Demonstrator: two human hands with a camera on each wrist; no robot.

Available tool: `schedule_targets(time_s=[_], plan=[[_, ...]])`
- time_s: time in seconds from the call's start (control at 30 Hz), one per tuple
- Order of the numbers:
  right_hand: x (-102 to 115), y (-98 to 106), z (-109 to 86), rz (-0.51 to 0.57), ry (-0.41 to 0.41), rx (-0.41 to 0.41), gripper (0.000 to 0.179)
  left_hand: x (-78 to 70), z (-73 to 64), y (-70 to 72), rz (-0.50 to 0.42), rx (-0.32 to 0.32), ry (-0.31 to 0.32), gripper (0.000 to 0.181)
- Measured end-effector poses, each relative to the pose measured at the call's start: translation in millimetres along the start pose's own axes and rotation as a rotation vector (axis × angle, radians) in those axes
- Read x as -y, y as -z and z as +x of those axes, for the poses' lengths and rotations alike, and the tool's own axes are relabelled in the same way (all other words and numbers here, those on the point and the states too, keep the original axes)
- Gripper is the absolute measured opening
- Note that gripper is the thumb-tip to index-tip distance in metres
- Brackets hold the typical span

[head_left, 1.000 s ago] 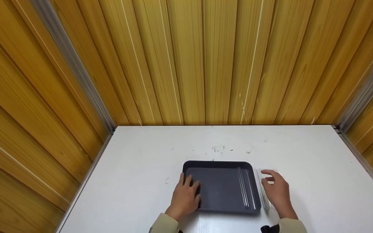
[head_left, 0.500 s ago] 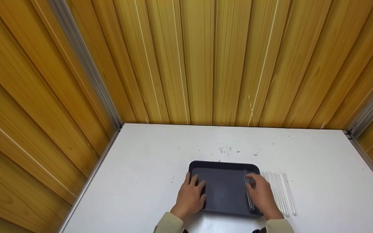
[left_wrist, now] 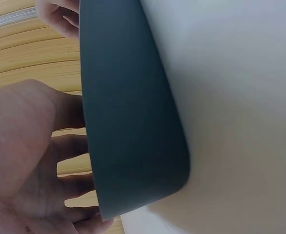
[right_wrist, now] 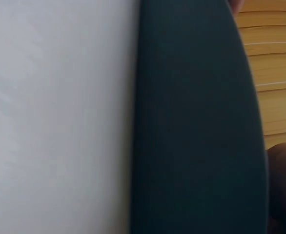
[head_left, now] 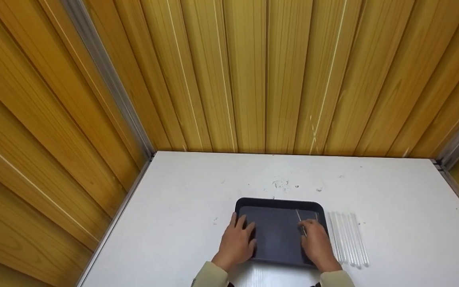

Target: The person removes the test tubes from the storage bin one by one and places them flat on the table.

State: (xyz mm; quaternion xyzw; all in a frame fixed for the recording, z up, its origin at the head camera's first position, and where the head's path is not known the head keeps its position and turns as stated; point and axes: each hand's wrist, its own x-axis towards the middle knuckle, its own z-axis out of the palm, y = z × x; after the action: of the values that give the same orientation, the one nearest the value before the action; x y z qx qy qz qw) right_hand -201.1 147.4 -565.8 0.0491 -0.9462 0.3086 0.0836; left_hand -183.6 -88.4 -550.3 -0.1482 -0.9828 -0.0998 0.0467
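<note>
A shallow dark tray (head_left: 271,235) lies on the white table. My left hand (head_left: 235,243) rests over its left side, fingers spread and reaching inside past the rim. In the left wrist view those fingers (left_wrist: 72,146) lie fairly straight behind the tray wall (left_wrist: 128,112). Inside the tray's right part, my right hand (head_left: 316,241) pinches a slim clear tube (head_left: 298,215), its far end sticking out beyond the fingertips. Another clear tube (head_left: 317,216) shows beside the right wall, mostly hidden by that hand. The right wrist view shows mainly the tray's outer wall (right_wrist: 196,117).
Several clear tubes (head_left: 349,239) lie side by side on the table, just right of the tray. The white table (head_left: 189,199) has dark scuffs beyond the tray. Wood-patterned panels (head_left: 245,79) stand behind and on both sides, with metal posts in the corners.
My right hand has moved left from the tubes outside the tray to inside it and grips a tube, which has shifted. The outside tubes are uncovered. My left hand stays at the tray.
</note>
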Motion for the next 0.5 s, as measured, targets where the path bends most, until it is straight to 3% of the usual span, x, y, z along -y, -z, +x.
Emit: schedule_targets(time_s=[0.2,0.4,0.5], plan=[[-2.4,-6.4,-1.2,-0.006,-0.008,0.021,0.030,0.1,-2.8,-0.2,-0.008,0.026,0.013,0.044],[0.7,-3.0,4.5,0.053,-0.007,0.012,0.030,0.6,1.0,2.0,-0.017,0.013,0.003,0.044],[3.6,-1.8,3.4,0.106,-0.021,0.029,0.032,1.3,-0.5,1.4,0.022,0.014,-0.005,0.045]])
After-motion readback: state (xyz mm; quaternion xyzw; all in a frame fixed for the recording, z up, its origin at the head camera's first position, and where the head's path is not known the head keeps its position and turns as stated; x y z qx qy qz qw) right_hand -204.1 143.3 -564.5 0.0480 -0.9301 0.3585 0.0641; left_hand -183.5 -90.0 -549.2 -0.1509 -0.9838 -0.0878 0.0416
